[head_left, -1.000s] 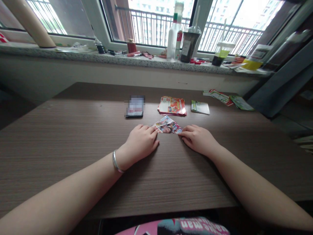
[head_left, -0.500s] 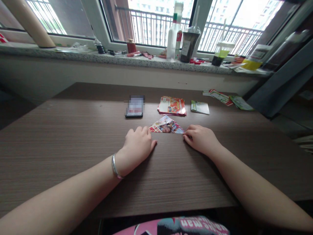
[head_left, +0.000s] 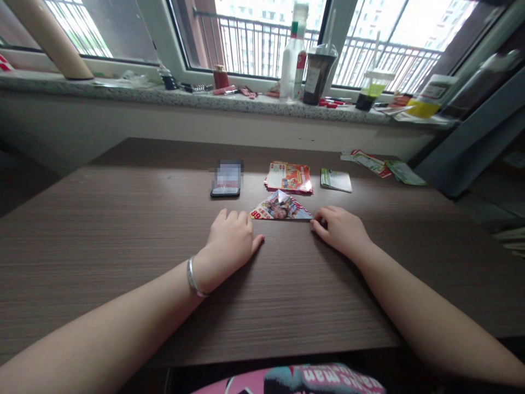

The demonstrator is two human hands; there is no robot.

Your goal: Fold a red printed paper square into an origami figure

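Note:
A small printed paper folded into a triangle (head_left: 281,209) lies on the table, its long edge towards me and its peak pointing away. My left hand (head_left: 230,239) rests palm down at the paper's left corner, the thumb spread apart from the bent fingers; the fingertips are partly hidden. At the right corner, my right hand (head_left: 342,231) pinches the paper's tip between thumb and fingers. Just behind the triangle sits a stack of colourful printed leaflets (head_left: 289,178). A smaller stack of green and white papers (head_left: 336,180) lies to the right of it.
A phone (head_left: 227,179) with a blurred screen lies beyond my left hand. More paper strips (head_left: 371,163) are at the table's far right. On the stone windowsill (head_left: 254,105) stand a clear bottle (head_left: 288,68), a dark drink cup (head_left: 315,76), another cup (head_left: 369,93) and small items.
The triangle's right side has shifted slightly right and away from me, with my right hand moving a little to the right. My left hand has barely moved.

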